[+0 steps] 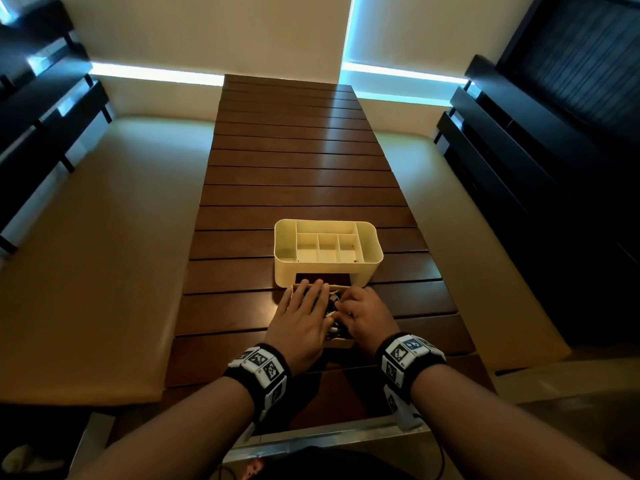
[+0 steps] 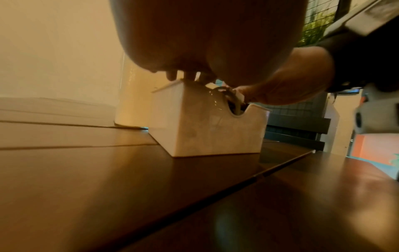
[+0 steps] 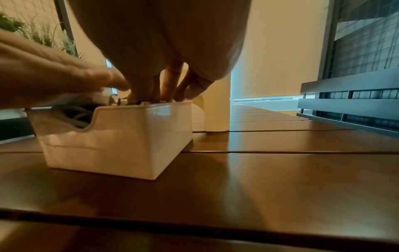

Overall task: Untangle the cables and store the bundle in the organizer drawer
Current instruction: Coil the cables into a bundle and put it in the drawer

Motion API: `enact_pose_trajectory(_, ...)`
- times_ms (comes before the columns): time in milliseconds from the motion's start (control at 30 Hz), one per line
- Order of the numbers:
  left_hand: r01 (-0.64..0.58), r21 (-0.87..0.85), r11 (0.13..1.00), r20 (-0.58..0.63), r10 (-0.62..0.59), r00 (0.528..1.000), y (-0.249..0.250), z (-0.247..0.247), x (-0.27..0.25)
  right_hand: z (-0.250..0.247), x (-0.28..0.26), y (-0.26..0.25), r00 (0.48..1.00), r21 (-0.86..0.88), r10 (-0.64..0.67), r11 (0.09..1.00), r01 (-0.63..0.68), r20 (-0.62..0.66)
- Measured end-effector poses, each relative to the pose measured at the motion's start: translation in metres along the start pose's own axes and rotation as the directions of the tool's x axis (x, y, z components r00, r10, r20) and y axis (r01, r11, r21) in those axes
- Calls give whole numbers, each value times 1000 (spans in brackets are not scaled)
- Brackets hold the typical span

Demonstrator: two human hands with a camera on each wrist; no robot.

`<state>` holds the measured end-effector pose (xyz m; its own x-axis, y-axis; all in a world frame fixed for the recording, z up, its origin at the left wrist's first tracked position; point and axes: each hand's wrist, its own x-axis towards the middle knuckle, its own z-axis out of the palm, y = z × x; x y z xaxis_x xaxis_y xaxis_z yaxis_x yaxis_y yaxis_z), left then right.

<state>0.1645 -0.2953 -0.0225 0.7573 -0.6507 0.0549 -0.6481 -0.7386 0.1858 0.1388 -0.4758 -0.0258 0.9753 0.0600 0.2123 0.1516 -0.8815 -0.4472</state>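
Note:
The cream organizer (image 1: 329, 247) stands on the table with its drawer (image 3: 121, 139) pulled out towards me. A bundle of white and dark cables (image 1: 331, 308) lies inside the drawer and shows through its front notch (image 2: 234, 102). My left hand (image 1: 304, 306) lies flat over the drawer's left part, straight fingers pressing on the cables. My right hand (image 1: 360, 311) is arched over the right part, and its fingertips (image 3: 168, 88) point down into the drawer onto the cables. The hands hide most of the bundle.
The slatted brown wooden table (image 1: 304, 174) stretches away beyond the organizer. Cream benches (image 1: 104, 237) run along both sides, with dark railings (image 1: 519, 168) behind them. The organizer's top compartments (image 1: 325, 244) hold nothing that I can see.

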Motion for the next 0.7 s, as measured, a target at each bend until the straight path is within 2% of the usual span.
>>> enact_pose_trajectory(67,-71,16,997,-91,72,993,1,1,-7,1,-1,1,1000,-20,-17,1000,16,-8)
enact_pose_trajectory(133,-122,24,992,-98,123,987,0,2,-12,2,-2,2,1000,-26,-13,1000,12,-15)
enact_pose_trajectory(200,-121,37,992,-90,124,988,-4,3,-13,2,-2,1,1000,-25,-12,1000,12,-20)
enact_pose_trajectory(333,-84,48,995,35,82,996,-10,-4,-1,1,-1,-1,1000,-13,-21,1000,21,-17)
enact_pose_trajectory(433,-86,27,996,220,78,972,-15,-8,4,-2,-1,-2,1000,-23,-7,1000,7,3)
enact_pose_trajectory(567,-131,88,987,239,107,965,-16,-8,6,-16,8,-6,998,-102,-12,995,19,67)
enact_pose_trajectory(633,-126,91,988,228,103,968,-16,-8,6,-26,21,-9,999,-106,-10,994,14,32)
enact_pose_trajectory(700,-128,95,987,215,105,971,-15,-10,7,-38,38,-14,998,-100,4,995,-10,-60)
